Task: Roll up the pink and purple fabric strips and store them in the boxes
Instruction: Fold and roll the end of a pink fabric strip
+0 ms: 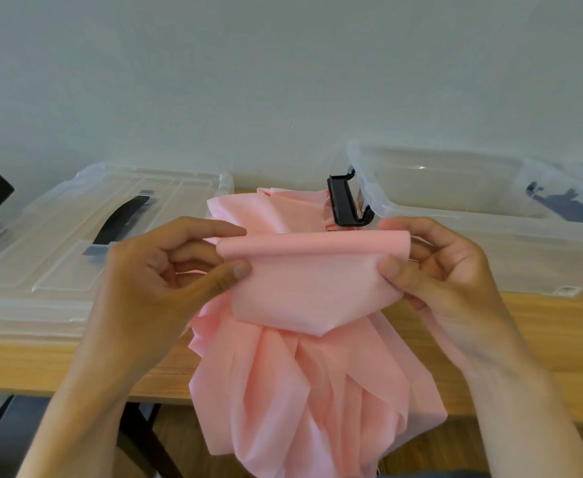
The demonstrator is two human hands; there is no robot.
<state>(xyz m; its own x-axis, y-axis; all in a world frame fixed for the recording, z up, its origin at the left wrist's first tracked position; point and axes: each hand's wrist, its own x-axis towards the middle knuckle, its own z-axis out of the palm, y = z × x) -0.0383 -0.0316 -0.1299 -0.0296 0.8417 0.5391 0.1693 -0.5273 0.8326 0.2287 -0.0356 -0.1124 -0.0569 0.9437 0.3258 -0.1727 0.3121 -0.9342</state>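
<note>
- Pink fabric strip [303, 291]: held up between both hands above the front edge of the wooden table [559, 339]; its upper end is turned over into a narrow horizontal roll [314, 244], while the loose remainder hangs in folds over the table edge and more bunches behind on the tabletop.
- Left hand [165, 270]: at the left end of the roll, index finger laid along the top, thumb pressing the fabric from the near side just below the roll; it pinches the strip.
- Right hand [438, 263]: at the right end of the roll, fingers curled behind it, thumb on the near face of the fabric; it likewise pinches the strip.
- Clear storage box [455, 198]: open, on the table behind and to the right of the hands, its black latch [345, 201] just beyond the roll.
- Clear lid [76, 236]: lying flat on the table to the left, bearing a black handle [121, 219], behind the left hand.
</note>
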